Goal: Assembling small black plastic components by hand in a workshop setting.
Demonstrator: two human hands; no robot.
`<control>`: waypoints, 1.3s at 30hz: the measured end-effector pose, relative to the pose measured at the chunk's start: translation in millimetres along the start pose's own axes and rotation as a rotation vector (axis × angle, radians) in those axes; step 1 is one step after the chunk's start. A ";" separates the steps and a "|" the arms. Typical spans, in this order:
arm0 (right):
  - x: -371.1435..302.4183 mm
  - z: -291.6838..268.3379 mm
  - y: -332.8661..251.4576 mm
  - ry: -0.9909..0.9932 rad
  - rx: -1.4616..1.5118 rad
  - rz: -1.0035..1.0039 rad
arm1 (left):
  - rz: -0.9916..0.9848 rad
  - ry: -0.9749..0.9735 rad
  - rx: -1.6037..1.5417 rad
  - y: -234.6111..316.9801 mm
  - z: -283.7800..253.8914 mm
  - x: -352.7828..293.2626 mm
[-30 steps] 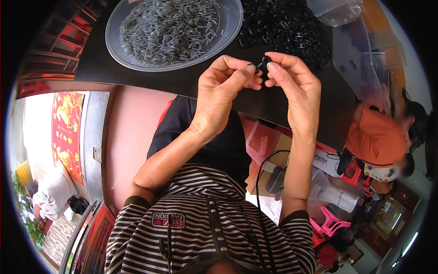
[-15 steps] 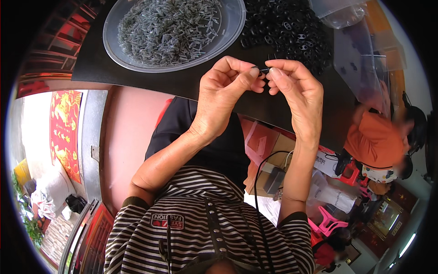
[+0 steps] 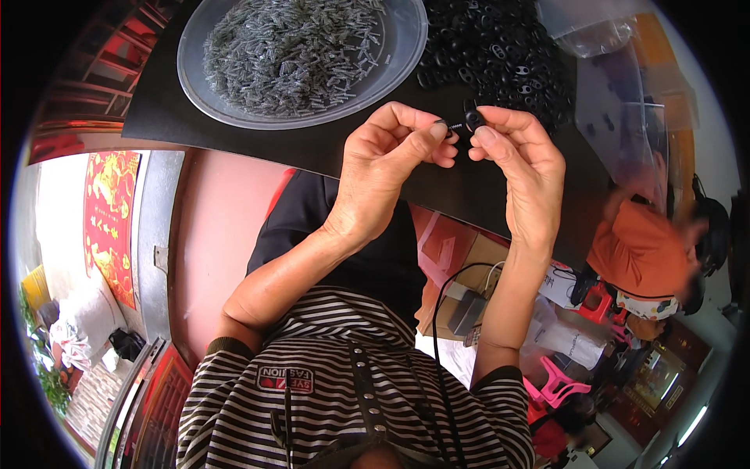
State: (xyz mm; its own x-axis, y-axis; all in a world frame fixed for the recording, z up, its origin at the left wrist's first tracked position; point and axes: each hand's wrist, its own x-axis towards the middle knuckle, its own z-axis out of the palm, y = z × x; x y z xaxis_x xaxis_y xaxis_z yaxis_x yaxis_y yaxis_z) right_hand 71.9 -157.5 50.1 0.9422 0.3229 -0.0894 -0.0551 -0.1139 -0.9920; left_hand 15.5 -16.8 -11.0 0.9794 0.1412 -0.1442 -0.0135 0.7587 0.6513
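In front of me, over the dark table, my left hand (image 3: 379, 168) pinches a small metal coil spring (image 3: 455, 126) between thumb and forefinger. The spring points toward my right hand, and a bit of something dark shows at the left fingertips. My right hand (image 3: 522, 168) grips a small black plastic piece (image 3: 473, 119), rounded and with holes, between thumb and forefinger. A narrow gap separates the spring's tip from this piece. Behind my hands, a clear shallow basin (image 3: 398, 84) holds a heap of springs (image 3: 285, 59). A pile of black plastic pieces (image 3: 508, 62) lies to its right.
Clear plastic bags or sheeting (image 3: 598, 35) lie at the table's far right. The dark table (image 3: 168, 109) has its near edge under my forearms. An open cardboard box (image 3: 461, 297) stands below that edge. Another person in orange (image 3: 644, 246) sits at the right.
My hands have drawn slightly apart, the right one moving right. The black piece in my right fingers now shows more fully, and a gap has opened between it and the spring.
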 end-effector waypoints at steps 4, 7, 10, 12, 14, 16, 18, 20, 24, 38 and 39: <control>0.0 1.0 2.6 0.010 0.063 0.026 | 0.008 0.002 -0.018 -1.3 1.3 0.6; 0.2 2.4 6.2 0.003 0.095 -0.003 | 0.002 -0.003 0.002 -1.3 1.2 1.1; -0.1 2.6 8.6 0.005 0.087 -0.007 | 0.007 -0.008 -0.015 -1.9 1.3 0.7; -1.2 2.7 8.1 -0.014 0.093 0.000 | 0.010 -0.017 -0.002 -3.4 0.7 0.8; -1.2 4.1 8.3 -0.033 0.101 0.005 | 0.014 -0.027 0.014 -2.7 0.2 0.6; -1.1 6.4 8.9 -0.041 0.083 -0.006 | 0.012 -0.023 -0.017 -0.8 1.3 -0.3; -2.4 5.7 9.2 -0.022 0.052 -0.018 | 0.007 -0.013 -0.034 0.6 4.4 -1.1; -5.7 7.2 7.5 -0.007 0.024 -0.029 | 0.002 0.000 -0.049 2.1 4.9 -2.1; -10.8 16.1 4.1 0.045 -0.111 -0.198 | -0.053 -0.055 -0.100 4.5 -0.1 -3.2; -12.3 26.5 -8.5 0.085 -0.623 -0.498 | -0.065 -0.066 -0.162 6.4 -3.2 -2.8; -12.0 26.9 -9.0 0.085 -0.633 -0.505 | -0.070 -0.060 -0.157 6.3 -3.7 -2.1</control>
State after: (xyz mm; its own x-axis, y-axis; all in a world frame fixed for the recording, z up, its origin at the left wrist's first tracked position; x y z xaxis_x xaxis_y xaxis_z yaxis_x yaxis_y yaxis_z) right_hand 52.3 -135.1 57.7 0.8268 0.4076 0.3876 0.5563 -0.4912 -0.6703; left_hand 12.6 -9.9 -9.5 0.9893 0.0497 -0.1373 0.0287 0.8559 0.5164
